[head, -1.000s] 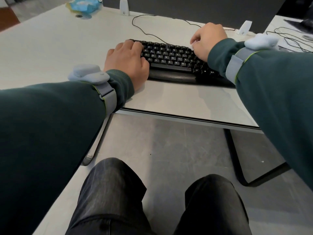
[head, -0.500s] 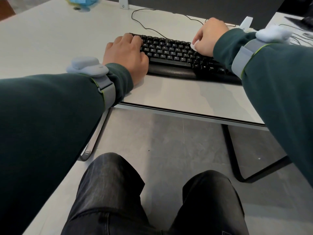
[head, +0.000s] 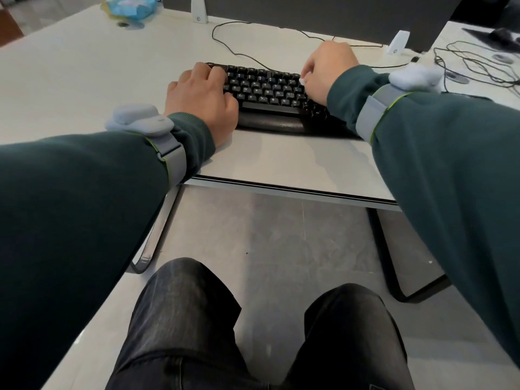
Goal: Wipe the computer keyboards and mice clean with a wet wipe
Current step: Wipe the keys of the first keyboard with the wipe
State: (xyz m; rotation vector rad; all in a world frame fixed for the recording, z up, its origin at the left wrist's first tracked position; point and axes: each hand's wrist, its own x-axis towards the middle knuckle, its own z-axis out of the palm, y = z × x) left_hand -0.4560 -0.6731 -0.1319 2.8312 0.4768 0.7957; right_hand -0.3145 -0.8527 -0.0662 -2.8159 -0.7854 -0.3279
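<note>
Head view. Black keyboard [head: 267, 88] lies on the white counter [head: 84, 66], long axis running left to right, front edge and wrist rest [head: 270, 122] toward the person. Left hand [head: 201, 99] grips its left end, fingers curled over the keys. Right hand [head: 327, 71], at the right end, pinches a white wet wipe [head: 302, 80] onto the keys. Exposed rows lie left of the wipe; a leftward stroke seems called for.
</note>
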